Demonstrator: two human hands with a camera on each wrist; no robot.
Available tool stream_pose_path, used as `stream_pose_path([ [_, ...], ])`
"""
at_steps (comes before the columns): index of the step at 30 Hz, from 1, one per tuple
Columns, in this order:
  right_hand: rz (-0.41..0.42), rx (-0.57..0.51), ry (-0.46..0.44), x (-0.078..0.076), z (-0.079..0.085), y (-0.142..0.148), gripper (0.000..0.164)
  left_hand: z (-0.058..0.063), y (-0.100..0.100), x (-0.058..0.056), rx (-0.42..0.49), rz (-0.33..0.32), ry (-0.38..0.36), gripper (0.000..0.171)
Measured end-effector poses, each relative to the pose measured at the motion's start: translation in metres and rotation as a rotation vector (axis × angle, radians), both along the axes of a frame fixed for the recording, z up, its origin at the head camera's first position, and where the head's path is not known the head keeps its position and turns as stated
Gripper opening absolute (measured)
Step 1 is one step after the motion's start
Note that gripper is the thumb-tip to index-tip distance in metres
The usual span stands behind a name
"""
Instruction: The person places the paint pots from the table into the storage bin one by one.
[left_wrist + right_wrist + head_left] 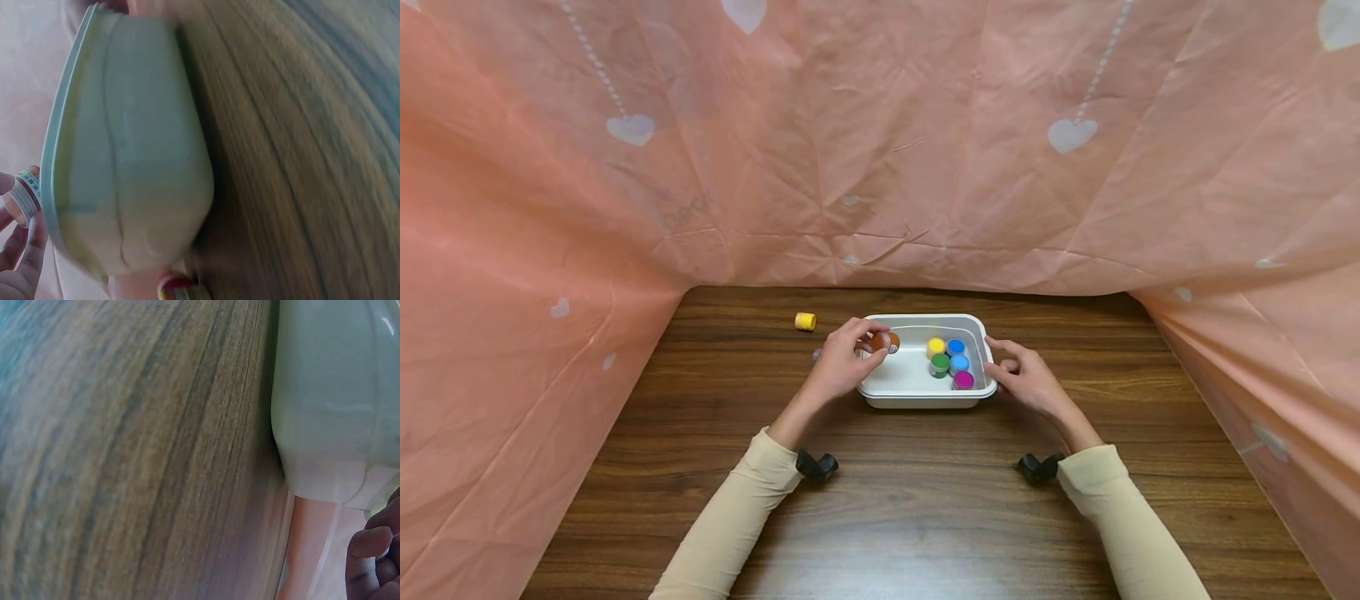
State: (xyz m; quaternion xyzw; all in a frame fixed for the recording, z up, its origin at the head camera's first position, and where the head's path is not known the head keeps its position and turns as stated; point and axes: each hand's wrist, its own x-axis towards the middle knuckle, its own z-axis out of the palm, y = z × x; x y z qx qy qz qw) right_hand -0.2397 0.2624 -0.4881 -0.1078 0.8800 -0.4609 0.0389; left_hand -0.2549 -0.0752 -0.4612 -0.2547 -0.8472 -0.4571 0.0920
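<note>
An orange-brown paint jar [892, 342] is pinched between the thumb and fingers of the left hand [842, 358], above the left part of the white plastic tray [925, 402]. Since the jar seems tipped sideways, it would best be turned upright before being lowered, and set on the bare floor left of the yellow-topped jar [936, 347] and green-topped jar [939, 365], so that neither is knocked. Farther right, the dark-blue-topped jar [956, 348], light-blue-topped jar [959, 364] and magenta-topped jar [963, 381] are grouped. The pinch should be loosened only once the jar's base is supported.

The left forearm is angled inward from the lower left, with the wrist placed outside the tray. The right rim is held by the right hand [1027, 379], thumb laid at the edge, other fingers curled beside the wall; sliding should thereby be prevented. On the desk [910, 483], a yellow jar [805, 322] is seen lying beyond the left hand.
</note>
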Motion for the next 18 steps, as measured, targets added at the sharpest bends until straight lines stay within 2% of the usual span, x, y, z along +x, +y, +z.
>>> stream_pose_path([
  [5,0.001,-0.003,0.008,0.0,0.001,-0.001,0.053,-0.003,0.015,-0.001,-0.04,-0.049,0.012,0.031],
  [18,0.002,-0.013,0.001,0.0,0.0,0.0,0.053,-0.006,0.04,-0.005,-0.156,-0.105,0.026,0.026],
])
